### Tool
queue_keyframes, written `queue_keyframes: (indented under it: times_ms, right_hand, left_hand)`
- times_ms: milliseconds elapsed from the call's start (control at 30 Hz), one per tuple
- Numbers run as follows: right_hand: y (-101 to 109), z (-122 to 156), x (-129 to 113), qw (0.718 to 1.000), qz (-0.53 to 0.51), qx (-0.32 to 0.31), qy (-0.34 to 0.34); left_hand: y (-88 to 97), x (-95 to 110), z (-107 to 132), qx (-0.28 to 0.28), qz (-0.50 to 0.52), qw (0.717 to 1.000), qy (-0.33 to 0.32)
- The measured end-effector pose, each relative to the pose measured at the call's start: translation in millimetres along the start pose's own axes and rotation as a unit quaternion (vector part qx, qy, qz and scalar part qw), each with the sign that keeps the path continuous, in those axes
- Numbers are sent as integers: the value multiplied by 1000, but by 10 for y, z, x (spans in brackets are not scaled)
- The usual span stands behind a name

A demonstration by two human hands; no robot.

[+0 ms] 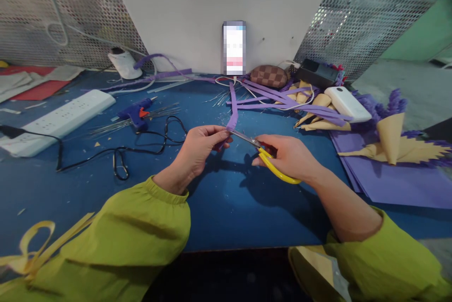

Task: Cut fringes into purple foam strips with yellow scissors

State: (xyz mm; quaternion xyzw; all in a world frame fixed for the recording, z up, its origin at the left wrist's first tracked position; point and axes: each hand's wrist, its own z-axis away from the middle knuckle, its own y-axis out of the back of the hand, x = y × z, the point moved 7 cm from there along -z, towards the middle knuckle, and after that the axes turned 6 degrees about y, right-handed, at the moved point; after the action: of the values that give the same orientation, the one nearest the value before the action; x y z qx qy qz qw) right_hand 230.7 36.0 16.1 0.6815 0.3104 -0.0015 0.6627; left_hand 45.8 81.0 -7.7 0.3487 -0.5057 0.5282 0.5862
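Between the thumb and fingers of my left hand point(205, 146) is pinched a purple paper strip point(233, 109), which runs away from me toward the phone. My right hand point(289, 153) holds scissors point(277, 170) with yellow handles, fingers in the loops. Their metal blades point left and meet the strip right at my left fingertips. How far the blades are apart cannot be made out. Both hands are above the middle of the blue table point(226, 208). More purple strips point(282, 99) lie beyond my right hand.
A blue glue gun point(136, 113) rests among thin wires, its black cord near my left wrist. A white power strip point(60, 120) lies left. The phone point(234, 47) leans on the back panel. Purple sheets point(395, 179), paper-wrapped purple flowers point(391, 142) and a white power bank point(348, 104) lie right.
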Motion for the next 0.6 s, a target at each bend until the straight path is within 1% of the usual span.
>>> queue_keyframes:
  times_ms: [200,600]
  right_hand:
    - [-8,2,-14,1000,-25,-12,-1]
    - [17,-2,-53,999,-37,-9,17]
  left_hand:
    - [-5,-16,-2,-2,5,1000,1]
    - [-3,-33,23,5,27,999,29]
